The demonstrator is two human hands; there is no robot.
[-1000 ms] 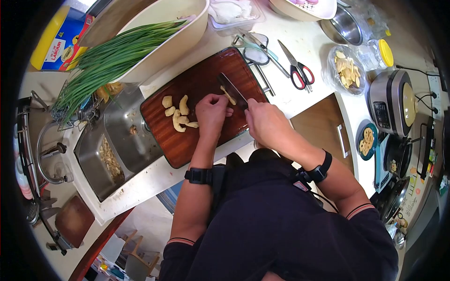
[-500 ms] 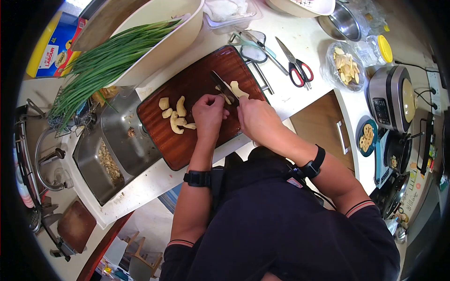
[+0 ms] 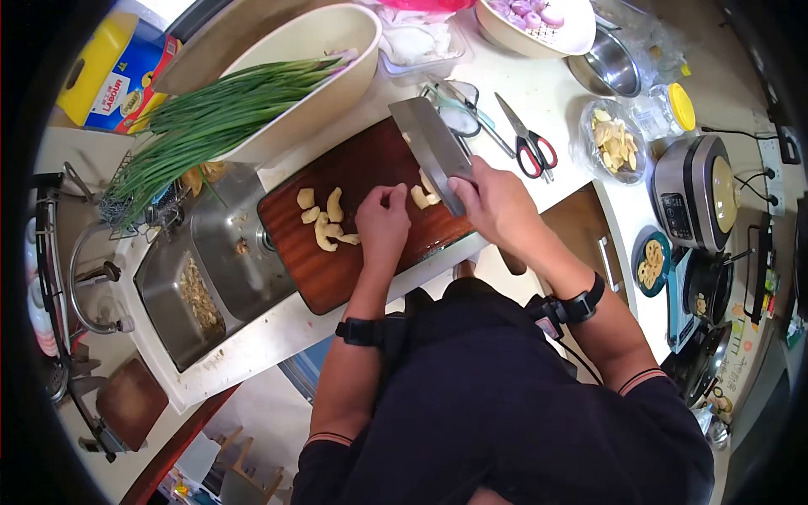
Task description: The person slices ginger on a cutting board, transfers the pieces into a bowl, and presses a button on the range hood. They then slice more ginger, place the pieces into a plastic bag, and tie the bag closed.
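Note:
My right hand (image 3: 502, 200) is closed round the handle of a cleaver (image 3: 427, 143). Its broad blade is turned flat toward me, over the right part of a brown wooden cutting board (image 3: 307, 273). Just left of the blade, my left hand (image 3: 383, 223) is closed above the board, fingertips pinched together; what they hold, if anything, is hidden. Between left hand and blade lie cut pieces of pale, peeled ginger (image 3: 420, 199), partly covered by the cleaver. More peeled ginger (image 3: 323, 231) sits in a loose group at the board's left side.
Left of the board is a steel sink (image 3: 240, 269) with scraps in it. A cream basin (image 3: 324, 93) holding green scallions (image 3: 227, 114) stands behind. Scissors (image 3: 528, 139), a peeler (image 3: 471, 109) and a bagged bowl of sliced ginger (image 3: 614, 145) lie to the right, before a rice cooker (image 3: 694, 189).
The cleaver has come up from the ginger and turned from edge-on to showing its broad side. My right hand has shifted right with it. My left hand stays over the board, still closed.

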